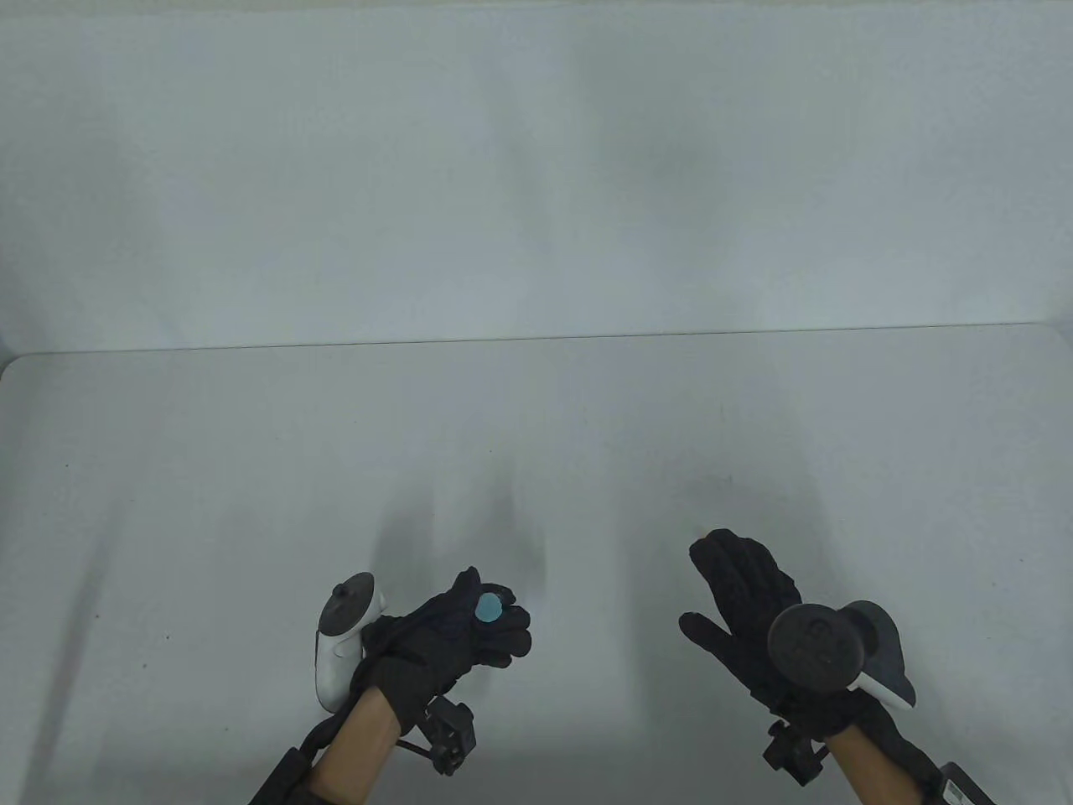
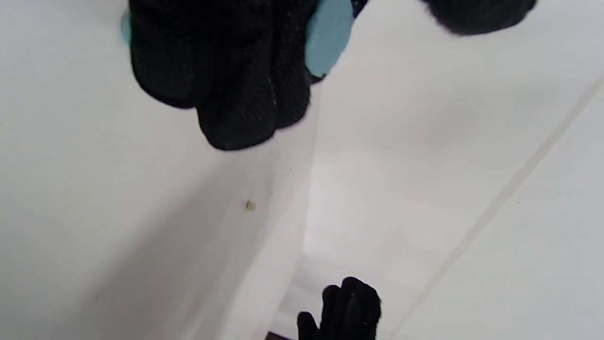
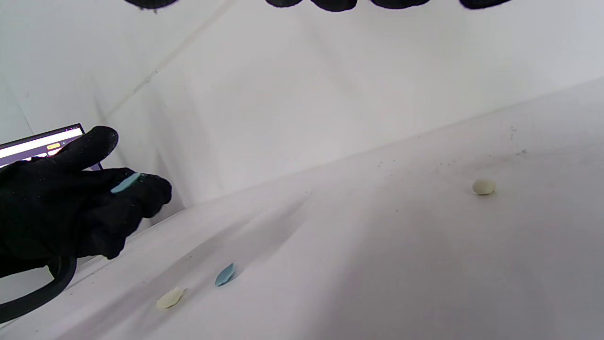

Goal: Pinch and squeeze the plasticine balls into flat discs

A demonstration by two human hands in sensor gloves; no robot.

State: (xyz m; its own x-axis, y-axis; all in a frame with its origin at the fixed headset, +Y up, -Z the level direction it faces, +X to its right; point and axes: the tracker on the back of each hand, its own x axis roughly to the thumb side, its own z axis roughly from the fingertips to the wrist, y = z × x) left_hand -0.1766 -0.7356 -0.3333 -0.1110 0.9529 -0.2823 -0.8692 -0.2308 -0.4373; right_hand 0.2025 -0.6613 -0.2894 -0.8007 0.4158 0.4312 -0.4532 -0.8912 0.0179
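While the left hand grips a flattened blue plasticine disc atop its curled fingers, apparently for display or set-down, the right hand hovers apart, fingers spread, holding nothing. One cream plasticine ball lies on the table, awaiting squeezing.

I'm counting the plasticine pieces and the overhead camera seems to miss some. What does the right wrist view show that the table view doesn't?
Only the right wrist view shows pieces lying on the table: a cream ball, a flattened blue disc and a flattened cream disc, plus a lit screen behind the left hand.

Only the table view shows the right hand whole, fingers spread, with both trackers.

Both show the left hand holding a flattened blue piece.
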